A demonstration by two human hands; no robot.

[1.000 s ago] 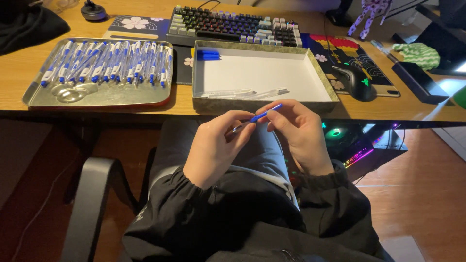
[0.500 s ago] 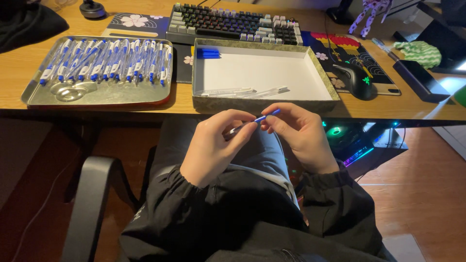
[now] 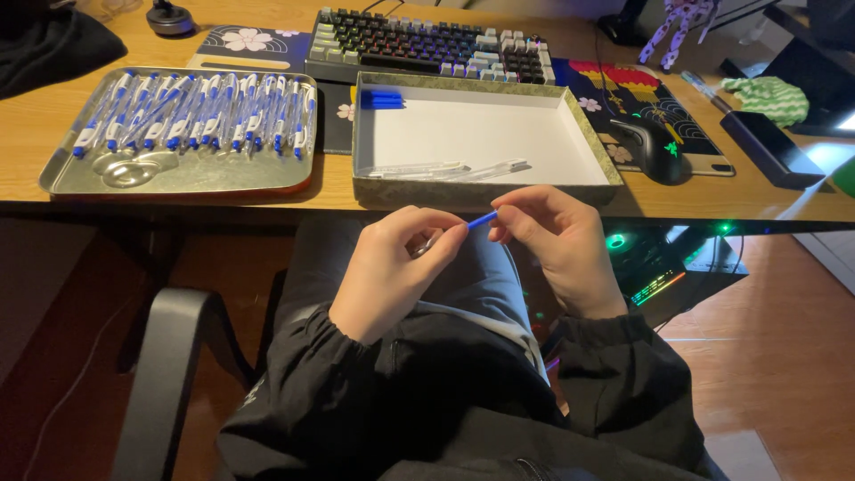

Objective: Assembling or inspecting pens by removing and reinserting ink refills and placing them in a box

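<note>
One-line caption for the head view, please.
Both hands, left hand and right hand, pinch a slim blue pen part above the lap, below the wooden desk.

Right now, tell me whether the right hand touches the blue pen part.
Touching. The head view shows the right hand fingers pinching the blue pen part at its end.

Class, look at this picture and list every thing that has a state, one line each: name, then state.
left hand: closed around a pen part, over the lap
right hand: pinching the blue piece
blue piece: held between both hands
metal tray: holds a row of blue and white pens
shallow box: open, clear barrels and blue bits inside
keyboard: backlit
mouse: lit, untouched
</note>
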